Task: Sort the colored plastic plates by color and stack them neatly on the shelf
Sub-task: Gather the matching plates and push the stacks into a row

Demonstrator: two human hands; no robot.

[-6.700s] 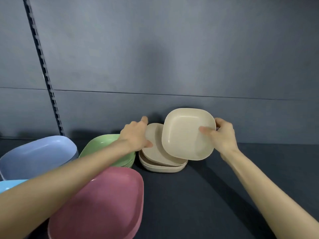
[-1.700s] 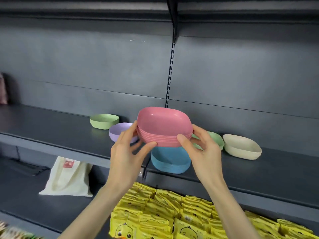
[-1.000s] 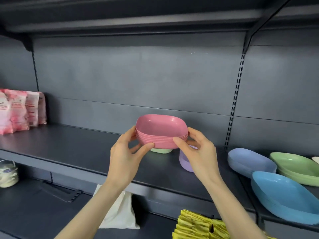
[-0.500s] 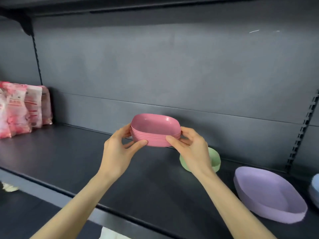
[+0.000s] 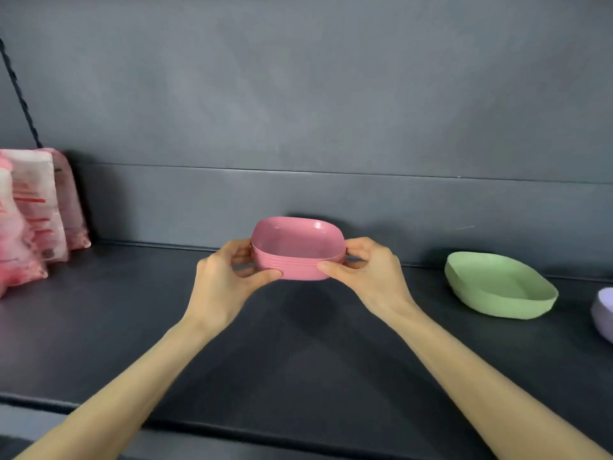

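One pink plate stack [image 5: 297,252], one green plate [image 5: 499,287], two hands.

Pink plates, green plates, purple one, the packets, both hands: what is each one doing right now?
Pink plates: stacked, held above the shelf.
Left hand: gripping the stack's left side.
Right hand: gripping its right side.
Green plates: resting on shelf.
Purple plate: on shelf, mostly out of view.
Packets: upright against the wall.

two bare forearms, sleeveless, no jewellery visible

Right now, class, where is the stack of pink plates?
Head view, centre: the pink stack is held between left hand and right hand above the shelf, left of the green plate.
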